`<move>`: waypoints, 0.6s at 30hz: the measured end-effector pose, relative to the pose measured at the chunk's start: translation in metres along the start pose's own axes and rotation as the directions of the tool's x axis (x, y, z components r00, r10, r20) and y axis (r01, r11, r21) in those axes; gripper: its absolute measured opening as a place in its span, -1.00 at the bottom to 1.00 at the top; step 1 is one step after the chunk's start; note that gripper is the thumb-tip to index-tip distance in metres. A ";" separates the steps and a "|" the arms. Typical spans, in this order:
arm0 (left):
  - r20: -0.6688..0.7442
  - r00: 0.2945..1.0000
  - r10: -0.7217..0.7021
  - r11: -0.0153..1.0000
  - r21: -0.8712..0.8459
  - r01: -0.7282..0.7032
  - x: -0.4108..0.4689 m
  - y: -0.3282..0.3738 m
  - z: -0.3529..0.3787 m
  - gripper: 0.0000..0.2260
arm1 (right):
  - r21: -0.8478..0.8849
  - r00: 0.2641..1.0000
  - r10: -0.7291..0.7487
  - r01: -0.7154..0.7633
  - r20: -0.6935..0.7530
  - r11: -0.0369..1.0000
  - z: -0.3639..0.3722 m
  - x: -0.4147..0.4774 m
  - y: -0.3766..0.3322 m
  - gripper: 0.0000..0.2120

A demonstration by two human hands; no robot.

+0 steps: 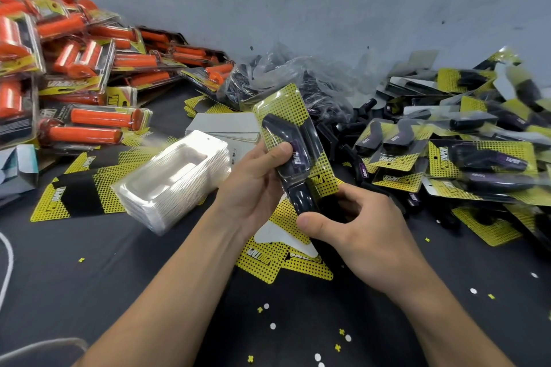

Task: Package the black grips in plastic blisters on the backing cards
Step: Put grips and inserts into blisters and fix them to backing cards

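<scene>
grip (pixel 293 168) under left thumb (pixel 282 148), right fingers (pixel 311 223) pinching end

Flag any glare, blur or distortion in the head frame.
Head view: glare blows out the clear blister stack; wide-angle distortion stretches the orange packs at left and black packs at right, both softly blurred; the held pack at centre is sharp.

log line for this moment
left hand: holds blister pack | right hand: pinches black grip at pack's lower end | blister stack: untouched
</scene>
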State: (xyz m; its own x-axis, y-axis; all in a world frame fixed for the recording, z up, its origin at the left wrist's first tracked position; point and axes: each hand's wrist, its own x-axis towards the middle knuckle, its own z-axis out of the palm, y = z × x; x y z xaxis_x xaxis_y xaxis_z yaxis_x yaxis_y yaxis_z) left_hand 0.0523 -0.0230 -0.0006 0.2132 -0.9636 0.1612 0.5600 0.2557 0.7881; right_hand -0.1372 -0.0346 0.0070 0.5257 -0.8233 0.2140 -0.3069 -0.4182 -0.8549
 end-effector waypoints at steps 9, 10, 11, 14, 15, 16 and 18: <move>-0.040 0.999 -0.015 0.999 0.047 0.017 -0.001 0.000 0.002 -0.61 | 0.053 0.999 0.022 -0.020 -0.034 0.998 0.006 0.003 0.003 -0.78; -0.043 0.999 -0.021 0.999 0.036 0.022 -0.001 -0.001 0.003 -0.60 | 0.079 0.999 0.034 -0.031 -0.037 0.996 0.006 0.002 0.005 -0.78; -0.037 0.999 -0.024 0.999 0.024 0.024 -0.001 -0.001 0.003 -0.62 | 0.105 0.998 0.043 -0.039 -0.042 0.994 0.007 0.003 0.008 -0.73; -0.019 1.000 -0.015 0.999 0.036 0.015 -0.001 -0.003 0.002 -0.71 | 0.154 0.995 0.085 -0.075 -0.056 0.985 0.008 0.004 0.009 -0.76; -0.025 1.000 -0.009 0.999 0.047 0.010 -0.001 -0.004 0.002 -0.71 | 0.152 0.995 0.091 -0.083 -0.046 0.985 0.007 0.005 0.010 -0.79; -0.039 0.999 -0.002 0.999 0.054 0.004 0.000 -0.005 0.003 -0.70 | 0.151 0.994 0.109 -0.105 -0.018 0.983 0.004 0.006 0.010 -0.78; -0.103 0.995 0.010 0.999 0.048 -0.005 0.001 -0.005 0.004 -0.66 | 0.188 0.987 0.138 -0.152 0.086 0.970 -0.003 0.006 0.010 -0.62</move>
State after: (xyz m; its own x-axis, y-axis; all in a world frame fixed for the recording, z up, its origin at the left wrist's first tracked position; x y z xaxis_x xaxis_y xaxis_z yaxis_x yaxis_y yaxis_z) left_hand 0.0463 -0.0256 -0.0024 0.3002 -0.9478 0.1072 0.5199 0.2568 0.8147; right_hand -0.1392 -0.0446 0.0012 0.5450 -0.8368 0.0524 -0.2289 -0.2086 -0.9508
